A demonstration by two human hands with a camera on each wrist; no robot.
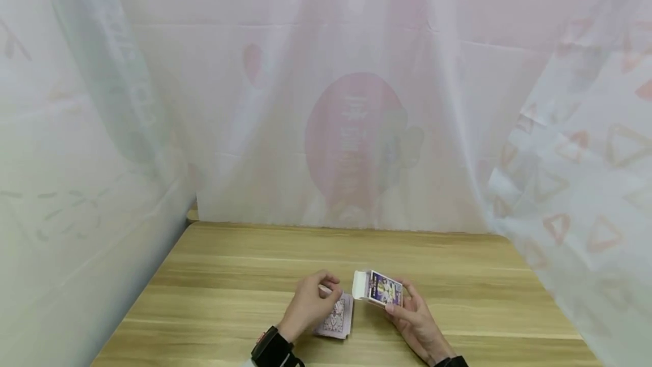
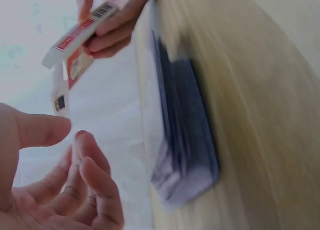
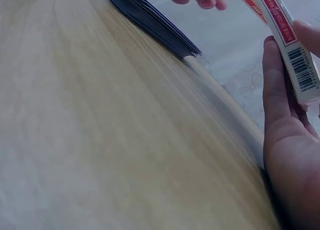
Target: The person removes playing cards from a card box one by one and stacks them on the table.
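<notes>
My left hand (image 1: 309, 304) hovers with loosely curled, empty fingers over the card deck (image 1: 336, 316); right of the deck, my right hand (image 1: 415, 319) grips the open card box (image 1: 379, 287).

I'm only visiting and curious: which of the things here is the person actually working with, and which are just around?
In use:
- card box, flap open, held in the right hand
- stack of cards lying on the table, under the left hand

Just around:
- wooden table
- sheer white curtains with faint pink prints

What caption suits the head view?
Right hand holds an open card box; left hand hovers over the deck.
</notes>
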